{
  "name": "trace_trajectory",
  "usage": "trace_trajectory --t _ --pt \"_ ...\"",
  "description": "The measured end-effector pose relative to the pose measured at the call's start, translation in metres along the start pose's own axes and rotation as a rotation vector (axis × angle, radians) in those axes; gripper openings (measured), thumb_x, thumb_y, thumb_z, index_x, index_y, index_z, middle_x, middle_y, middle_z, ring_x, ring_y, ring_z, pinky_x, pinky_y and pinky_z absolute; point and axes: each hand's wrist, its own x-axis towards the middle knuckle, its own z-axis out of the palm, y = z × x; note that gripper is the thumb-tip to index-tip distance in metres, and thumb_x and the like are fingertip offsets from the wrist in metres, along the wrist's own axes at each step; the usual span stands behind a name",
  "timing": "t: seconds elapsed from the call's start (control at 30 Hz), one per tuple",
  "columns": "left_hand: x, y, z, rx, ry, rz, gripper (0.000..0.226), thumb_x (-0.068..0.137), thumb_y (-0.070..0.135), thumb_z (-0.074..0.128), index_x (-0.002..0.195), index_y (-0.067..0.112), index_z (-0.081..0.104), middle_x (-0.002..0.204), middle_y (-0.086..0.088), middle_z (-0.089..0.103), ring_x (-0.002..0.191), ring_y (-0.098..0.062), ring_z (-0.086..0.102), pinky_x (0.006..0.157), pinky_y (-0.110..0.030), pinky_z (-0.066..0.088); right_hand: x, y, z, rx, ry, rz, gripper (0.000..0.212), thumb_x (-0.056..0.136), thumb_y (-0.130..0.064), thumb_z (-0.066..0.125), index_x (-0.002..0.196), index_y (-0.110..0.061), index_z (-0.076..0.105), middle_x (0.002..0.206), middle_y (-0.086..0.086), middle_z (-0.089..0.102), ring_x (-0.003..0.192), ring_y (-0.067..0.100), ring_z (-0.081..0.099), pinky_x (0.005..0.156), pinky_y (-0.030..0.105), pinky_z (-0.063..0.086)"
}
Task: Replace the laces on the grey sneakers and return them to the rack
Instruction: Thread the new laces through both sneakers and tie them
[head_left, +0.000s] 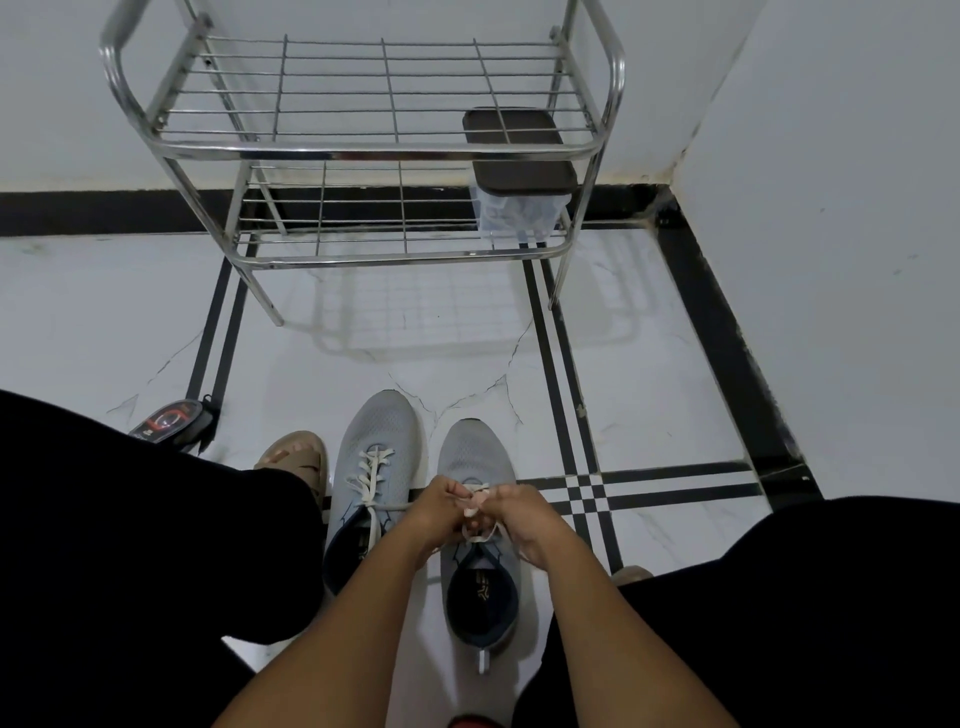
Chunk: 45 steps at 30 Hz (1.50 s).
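Sneakers, grey, stand side by side on the white tiled floor (649, 395) between the person's knees. Left sneaker (376, 467) and right sneaker (475, 467) both run lengthwise near to far, toes toward the metal rack (363, 150), heels nearest. The left one carries a white lace (371, 475) with loose ends. Both forearms reach forward and converge over the right sneaker's tongue. Left hand (436, 506) and right hand (524, 519) have fingers curled, pinching that shoe's lace (480, 512) between them. A clear box with a dark lid (519, 166) sits on the rack's lower shelf, right side.
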Motion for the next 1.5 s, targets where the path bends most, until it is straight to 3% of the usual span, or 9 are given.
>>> trace_trajectory --t 0.17,0.33,0.6,0.7,0.87,0.97,1.17,1.33,1.5 --pt "-0.009 0.003 0.000 0.375 0.163 0.142 0.020 0.083 0.004 0.061 0.084 0.020 0.049 0.086 -0.008 0.065 0.072 -0.018 0.059 0.059 -0.025 0.045 -0.003 -0.011 -0.001 -0.761 0.145 -0.159 0.021 0.082 -0.011 0.073 0.065 -0.020 0.063 0.085 0.005 0.069 0.080 0.017 0.063 0.068 0.024 0.047" --pt "-0.018 0.006 0.006 0.439 0.216 0.151 0.024 0.079 0.004 0.061 0.082 0.022 0.046 0.081 -0.005 0.066 0.068 -0.016 0.060 0.053 -0.022 0.041 -0.010 -0.001 0.013 -1.174 0.287 -0.380 0.006 0.084 -0.013 0.063 0.090 -0.010 0.062 0.099 0.009 0.063 0.086 0.024 0.062 0.063 0.029 0.039" --pt "-0.019 0.010 0.004 0.236 0.098 0.035 0.028 0.088 -0.002 0.043 0.087 0.018 0.062 0.090 -0.009 0.066 0.082 -0.023 0.062 0.071 -0.029 0.048 -0.016 0.020 0.014 -1.085 0.400 -0.532 0.003 0.089 -0.015 0.056 0.090 -0.017 0.055 0.101 0.000 0.052 0.082 0.021 0.057 0.065 0.034 0.045" --pt "-0.025 0.010 0.005 -0.026 -0.030 -0.067 0.036 0.090 -0.003 0.041 0.088 0.013 0.073 0.081 -0.010 0.069 0.068 -0.018 0.062 0.059 -0.024 0.049 -0.015 0.019 0.011 -0.942 0.390 -0.476 0.012 0.085 -0.013 0.060 0.077 -0.020 0.054 0.095 -0.003 0.054 0.082 0.017 0.056 0.072 0.036 0.051" --pt "-0.028 0.006 0.008 -0.594 -0.026 -0.202 0.031 0.103 0.009 0.036 0.117 0.000 0.062 0.087 -0.017 0.069 0.079 -0.026 0.063 0.071 -0.034 0.056 -0.015 0.016 0.010 -0.460 0.361 -0.292 0.018 0.077 -0.018 0.077 0.071 -0.021 0.061 0.090 -0.003 0.066 0.084 0.016 0.064 0.075 0.029 0.054" --pt "-0.030 0.007 0.013 -0.738 0.178 -0.255 0.022 0.100 0.007 0.046 0.114 0.000 0.062 0.070 -0.011 0.068 0.070 -0.021 0.058 0.045 -0.023 0.054 -0.012 0.021 0.004 -0.246 0.368 -0.097 0.019 0.075 -0.020 0.079 0.075 -0.016 0.061 0.082 0.002 0.068 0.079 0.019 0.064 0.079 0.034 0.055" --pt "-0.034 -0.009 0.003 0.113 0.367 0.066 0.015 0.088 0.005 0.065 0.102 0.003 0.071 0.100 -0.013 0.071 0.089 -0.024 0.063 0.081 -0.025 0.047 -0.005 0.027 -0.015 -0.151 0.487 0.138 0.017 0.080 -0.012 0.070 0.071 -0.009 0.056 0.067 0.006 0.055 0.063 0.019 0.049 0.058 0.025 0.040" --pt "-0.037 -0.005 0.005 0.830 0.450 0.233 0.013 0.090 0.017 0.060 0.096 0.018 0.071 0.102 -0.003 0.071 0.096 -0.020 0.064 0.078 -0.027 0.046 0.000 0.030 -0.018 -0.117 0.547 0.171 0.011 0.078 -0.004 0.066 0.087 -0.004 0.060 0.081 0.011 0.063 0.074 0.023 0.059 0.061 0.027 0.044" --pt "-0.040 -0.011 0.009 0.859 0.563 0.137 0.019 0.093 0.014 0.050 0.100 0.015 0.068 0.106 -0.008 0.068 0.099 -0.026 0.063 0.078 -0.032 0.048 0.001 0.033 -0.017 -0.107 0.608 0.203 0.019 0.080 -0.011 0.069 0.097 -0.007 0.061 0.099 0.013 0.067 0.095 0.032 0.064 0.080 0.036 0.054"
